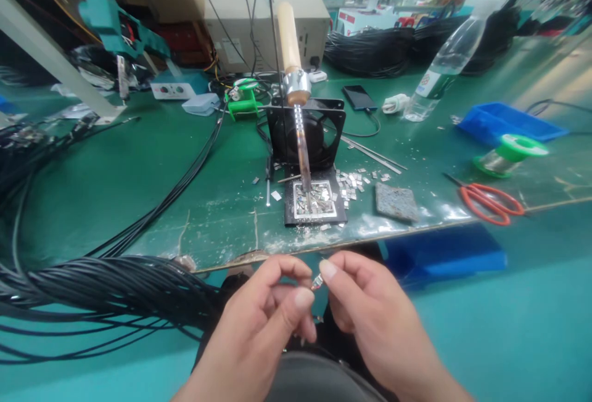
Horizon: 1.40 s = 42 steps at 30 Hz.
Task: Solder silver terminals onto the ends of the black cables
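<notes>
A small silvery metal connector (317,281) with a bit of red at its lower end sits between my hands, just in front of the bench edge. My right hand (370,309) pinches its upper end between thumb and forefinger. The fingers of my left hand (277,303) are closed at its lower end; what else lies behind them is hidden. Beyond, a soldering iron (301,137) with a wooden handle points tip-down at a tray (296,216) of small metal pieces. A black fan (330,134) stands behind that tray.
Black cables (120,291) hang over the edge at left. To the right are a grey sponge-like block (396,202), orange-handled scissors (493,203), a solder spool (511,154), a blue bin (513,123) and a plastic bottle (439,72). Loose metal pieces (351,185) lie beside the tray.
</notes>
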Tool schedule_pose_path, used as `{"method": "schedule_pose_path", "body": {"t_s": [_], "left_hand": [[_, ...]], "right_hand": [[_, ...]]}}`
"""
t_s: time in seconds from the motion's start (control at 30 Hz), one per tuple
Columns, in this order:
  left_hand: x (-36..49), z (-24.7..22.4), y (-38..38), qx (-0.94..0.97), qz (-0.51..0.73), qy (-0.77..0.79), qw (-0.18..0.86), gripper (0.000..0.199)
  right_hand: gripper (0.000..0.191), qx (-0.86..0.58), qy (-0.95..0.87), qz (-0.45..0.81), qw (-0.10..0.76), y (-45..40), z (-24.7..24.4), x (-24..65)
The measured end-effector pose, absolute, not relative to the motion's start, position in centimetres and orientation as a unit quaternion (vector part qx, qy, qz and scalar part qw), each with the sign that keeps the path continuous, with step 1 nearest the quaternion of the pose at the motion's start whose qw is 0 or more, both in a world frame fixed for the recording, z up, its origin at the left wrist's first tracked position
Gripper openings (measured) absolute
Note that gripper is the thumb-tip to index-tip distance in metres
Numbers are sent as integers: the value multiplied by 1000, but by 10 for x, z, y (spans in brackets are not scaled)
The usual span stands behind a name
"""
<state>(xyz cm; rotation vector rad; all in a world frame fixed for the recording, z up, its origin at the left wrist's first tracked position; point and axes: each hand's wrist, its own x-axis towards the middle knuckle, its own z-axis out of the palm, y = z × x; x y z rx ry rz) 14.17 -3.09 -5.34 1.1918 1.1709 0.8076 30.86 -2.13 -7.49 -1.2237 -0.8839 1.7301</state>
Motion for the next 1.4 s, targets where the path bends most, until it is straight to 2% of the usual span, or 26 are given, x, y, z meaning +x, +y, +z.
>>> {"method": "schedule_pose_path", "body": {"t_s": [0.17, 0.3, 0.4, 0.47, 0.53, 0.7, 1.4], "left_hand": [[145, -44, -34, 490, 333, 549, 589, 17], [143, -41, -44, 537, 352, 570, 512, 18], [138, -41, -48, 584, 335, 563, 480, 19], [136, -41, -49, 621, 321, 543, 466, 20], [133, -42, -49, 651, 312, 525, 450, 22], [129, -45, -52, 676, 322, 497, 439, 27], [132, -45, -49, 668, 324, 479, 468, 29]], "right_hand": [[39, -502, -373, 662, 413, -26, -73, 313], [30, -556, -489, 528, 416, -33, -64, 326], [16, -533, -599, 419, 426, -35, -54, 337], [10, -500, -676, 363, 402, -33, -48, 343], [11, -466, -734, 330, 368, -31, -43, 348], [15, -419, -785, 325, 320, -27, -37, 351], [20, -345, -830, 364, 243, -16, -28, 354]]}}
